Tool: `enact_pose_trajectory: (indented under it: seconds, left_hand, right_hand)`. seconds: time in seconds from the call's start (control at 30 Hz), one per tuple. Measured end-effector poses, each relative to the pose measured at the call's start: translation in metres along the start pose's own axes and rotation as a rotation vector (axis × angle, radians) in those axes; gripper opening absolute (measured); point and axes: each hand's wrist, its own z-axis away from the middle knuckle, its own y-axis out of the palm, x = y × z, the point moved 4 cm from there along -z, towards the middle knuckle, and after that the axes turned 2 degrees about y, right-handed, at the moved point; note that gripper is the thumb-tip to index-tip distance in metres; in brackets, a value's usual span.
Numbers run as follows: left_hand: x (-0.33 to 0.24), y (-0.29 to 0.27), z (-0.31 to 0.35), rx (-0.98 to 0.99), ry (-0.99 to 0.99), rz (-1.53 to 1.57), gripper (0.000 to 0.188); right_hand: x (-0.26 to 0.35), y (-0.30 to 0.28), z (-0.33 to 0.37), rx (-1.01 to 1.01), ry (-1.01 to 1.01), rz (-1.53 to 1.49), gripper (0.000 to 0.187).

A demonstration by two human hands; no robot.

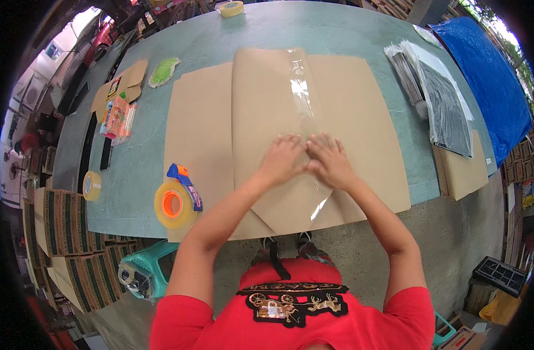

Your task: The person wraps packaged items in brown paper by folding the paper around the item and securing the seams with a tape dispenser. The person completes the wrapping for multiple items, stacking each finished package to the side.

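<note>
Both palms lie on a folded sheet of brown kraft paper (261, 111), side by side over a strip of clear tape (300, 87) that runs down its seam. My left hand (283, 158) has its fingers stretched out flat. My right hand (331, 160) is also flat with fingers spread, its thumb side touching the left hand. Beneath the folded paper is a wider flat brown sheet (200, 116). Left of my left forearm, a tape dispenser (178, 201) with a blue-and-orange handle and a roll of clear tape rests on that sheet.
The green table (197, 35) also holds a tape roll (92, 185) at left, another tape roll (231, 9) at the far edge, and plastic-wrapped dark sheets (439, 99) at right. A blue tarp (488, 81) lies beyond them. Stacked cartons (62, 221) and a teal stool (156, 262) stand lower left.
</note>
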Motion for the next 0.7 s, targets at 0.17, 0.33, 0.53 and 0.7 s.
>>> enact_pose_trajectory:
  seconds: [0.17,0.33,0.53,0.7]
  left_hand:
    - [-0.001,0.007,0.034,0.122,0.135,-0.013,0.068]
    - [0.035,-0.019,0.098,-0.054,0.344,-0.273,0.053]
    - [0.036,-0.014,0.106,0.07,0.299,-0.162,0.049]
    - [0.042,-0.032,0.148,0.231,0.139,-0.189,0.041]
  right_hand:
    - [-0.009,0.016,0.022,0.234,-0.096,0.145,0.077]
    - [-0.003,0.016,0.031,0.212,-0.089,0.244,0.08]
    - [0.06,0.041,-0.015,0.239,-0.266,0.2,0.079]
    - [0.064,0.05,-0.011,0.225,-0.23,0.285,0.076]
